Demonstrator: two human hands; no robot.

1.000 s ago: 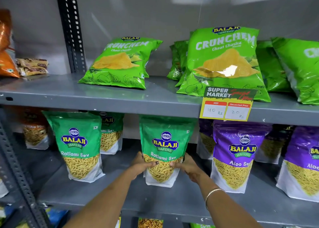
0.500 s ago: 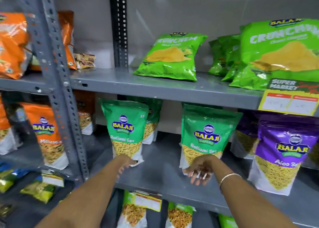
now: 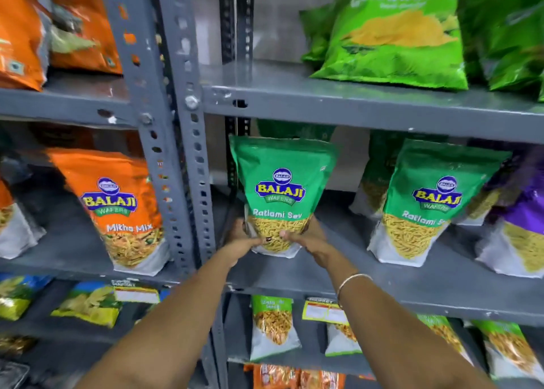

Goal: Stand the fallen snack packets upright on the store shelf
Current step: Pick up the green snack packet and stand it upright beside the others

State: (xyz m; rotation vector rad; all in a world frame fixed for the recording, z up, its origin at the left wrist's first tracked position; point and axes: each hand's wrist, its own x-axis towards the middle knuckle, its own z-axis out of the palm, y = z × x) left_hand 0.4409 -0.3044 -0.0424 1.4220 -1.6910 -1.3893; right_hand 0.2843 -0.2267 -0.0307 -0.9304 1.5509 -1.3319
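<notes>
Centrally in the frame, a glossy green plastic stand-up pouch of Ratlami Sev (image 3: 281,194) stands upright on the grey painted metal middle shelf (image 3: 412,282), just right of the perforated grey steel upright (image 3: 191,165). Its upper half is solid green with a blue and yellow badge, below that comes a band picturing thin yellow noodle strands, and its base is a white gusset resting on the shelf. The top edge is flat and sealed, slightly creased.

Both hands grip the lower part of this pouch. The left hand (image 3: 240,241) wraps its left lower edge, thumb across the front, and the right hand (image 3: 309,238) clasps the right lower edge the same way, thumb pressed to the front; a thin silver-coloured bangle (image 3: 350,285) circles the right wrist.

Further right on the same shelf stands a second green Ratlami Sev pouch (image 3: 429,203), upright and well apart from the held one, with a purple pouch (image 3: 521,221) beside it at the right edge of the frame. Left of the upright, an orange Mikha Mix pouch (image 3: 123,209) stands leaning slightly. In the upper right, puffy bright green pillow-shaped chip bags (image 3: 394,35) lean on the top shelf. In the lower part of the frame, smaller packets (image 3: 273,327) sit on the shelf below, somewhat blurred.
</notes>
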